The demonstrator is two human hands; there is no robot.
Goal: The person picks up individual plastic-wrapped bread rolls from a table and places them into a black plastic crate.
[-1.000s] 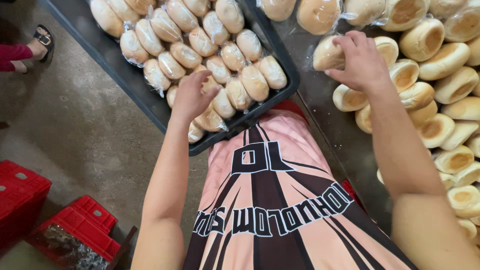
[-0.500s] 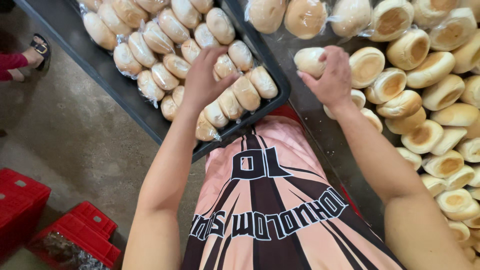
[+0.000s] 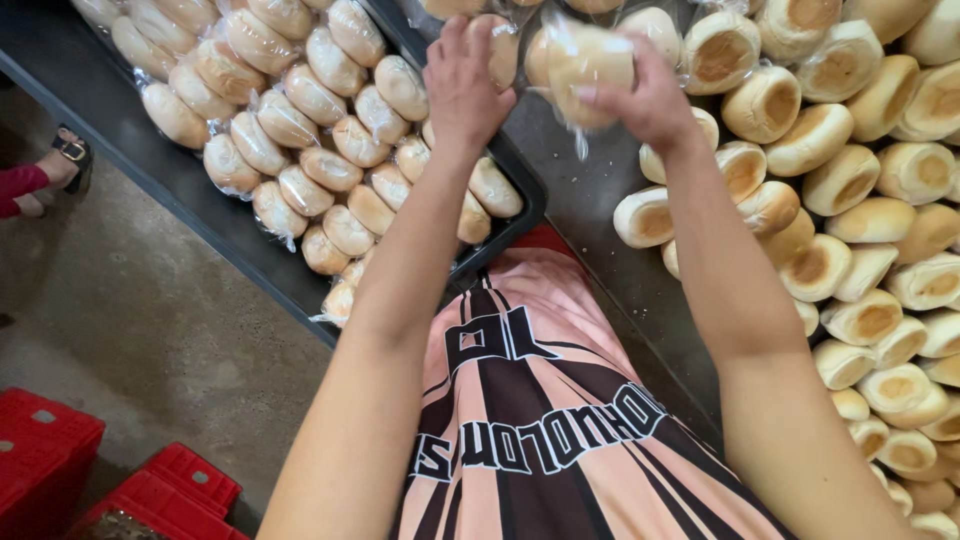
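My right hand (image 3: 640, 95) is closed around a round bread roll in a clear plastic bag (image 3: 585, 62). I hold it up above the table (image 3: 600, 215), out in front of me. My left hand (image 3: 462, 85) is just beside it, with the fingers bent and partly open. I cannot tell if that hand has hold of the bag or only touches it.

I think the roll is very light and soft. If I squeeze hard it could get squashed, so a gentle hold around the sides is best. The bag looks thin and shiny, so it may slip a little. The loose twisted end of the bag hangs down under my right hand, and that looks like a good spot to pinch.

Under and to the left of my left hand is a dark tray (image 3: 300, 285) full of bagged rolls (image 3: 300, 130), packed close together. To the right of my right hand lie lots of bare rolls (image 3: 860, 180) with no bags, touching each other on the table. Down by my left arm, on the floor, are red crates (image 3: 60, 450).
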